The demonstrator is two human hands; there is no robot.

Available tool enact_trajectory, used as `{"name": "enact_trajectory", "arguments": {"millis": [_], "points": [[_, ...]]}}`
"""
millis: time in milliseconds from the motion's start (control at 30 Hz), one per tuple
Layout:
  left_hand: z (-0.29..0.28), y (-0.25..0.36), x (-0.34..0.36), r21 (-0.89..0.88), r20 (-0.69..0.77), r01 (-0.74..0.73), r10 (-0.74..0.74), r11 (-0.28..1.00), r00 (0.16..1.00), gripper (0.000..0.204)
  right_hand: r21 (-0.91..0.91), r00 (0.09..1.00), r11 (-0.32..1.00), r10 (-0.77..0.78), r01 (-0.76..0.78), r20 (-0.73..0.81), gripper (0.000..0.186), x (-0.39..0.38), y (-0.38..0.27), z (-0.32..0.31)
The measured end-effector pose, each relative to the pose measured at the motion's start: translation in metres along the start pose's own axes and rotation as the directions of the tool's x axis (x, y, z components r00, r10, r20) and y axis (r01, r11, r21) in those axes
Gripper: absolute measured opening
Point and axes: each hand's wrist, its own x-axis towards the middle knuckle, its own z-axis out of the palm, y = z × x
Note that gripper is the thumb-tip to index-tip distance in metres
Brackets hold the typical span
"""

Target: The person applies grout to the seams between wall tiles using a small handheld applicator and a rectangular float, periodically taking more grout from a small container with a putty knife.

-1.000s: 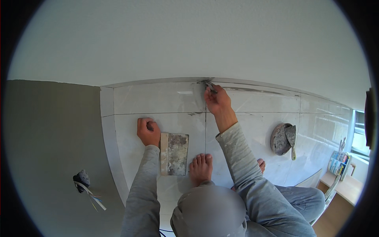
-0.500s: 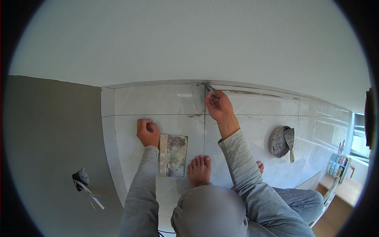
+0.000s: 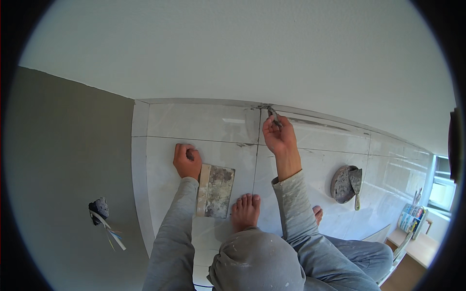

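My right hand (image 3: 281, 136) pinches a small, thin, grout-smeared scraper (image 3: 274, 117), its tip at the corner where the tile joint meets the strip along the wall. Dark grey grout (image 3: 264, 105) is smeared at that spot. My left hand (image 3: 187, 160) is a fist resting on the white tiles (image 3: 184, 121), with a dark grey lump, probably grout, showing in its curl. Just beside its wrist lies a wide, flat, grout-stained float (image 3: 217, 191) with a pale edge strip.
Right of my arm, a round bowl of grey grout (image 3: 343, 185) has a putty knife (image 3: 356, 188) across its rim. My bare foot (image 3: 246, 212) stands near the float. Wires stick out of a wall box (image 3: 100, 208) at left. Far right is a wooden stool (image 3: 412, 247) with a tub (image 3: 411, 218).
The view has shifted and tilted slightly. My right hand stays near the same corner with the scraper, its wrist turned a little more upright; the left fist remains in place.
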Motion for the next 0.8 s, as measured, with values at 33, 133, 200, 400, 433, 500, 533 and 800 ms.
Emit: {"name": "enact_trajectory", "arguments": {"millis": [33,133,200,400,433,500,533,800], "points": [[0.001,-0.001,0.0,0.001,-0.01,-0.014,0.014,1.0,1.0,0.011,-0.061,0.998,0.997,-0.039,0.036,-0.042,0.021,0.001,0.003,0.0],[0.003,-0.002,0.0,-0.002,-0.022,-0.031,0.031,1.0,0.999,0.011,-0.141,0.998,0.989,-0.046,0.041,-0.033,0.025,0.011,0.005,0.002],[0.004,-0.003,-0.001,-0.007,-0.025,-0.034,0.034,0.999,0.999,0.011,-0.106,0.999,0.994,-0.018,0.014,-0.04,0.024,0.017,0.0,0.009],[0.001,-0.007,-0.002,0.008,-0.033,-0.049,0.049,0.999,0.998,0.01,0.022,0.997,0.998,0.054,-0.055,0.054,0.023,0.006,-0.011,0.0],[0.003,-0.006,0.0,-0.018,-0.034,-0.043,0.043,0.999,0.999,0.01,0.033,0.994,0.999,0.003,-0.007,0.112,0.022,0.0,-0.013,-0.001],[0.004,-0.005,0.0,-0.048,-0.038,-0.037,0.035,0.998,0.999,0.009,-0.031,0.993,0.999,-0.011,0.014,0.115,0.021,0.0,-0.01,-0.015],[0.003,-0.007,0.0,-0.026,-0.047,-0.039,0.037,0.999,0.998,0.009,-0.089,0.993,0.995,-0.023,0.033,0.116,0.021,0.001,-0.006,-0.018],[0.003,-0.009,0.0,-0.013,-0.047,-0.055,0.055,0.998,0.997,0.008,-0.304,0.973,0.926,-0.231,0.225,0.019,0.022,0.025,0.029,-0.02]]}}
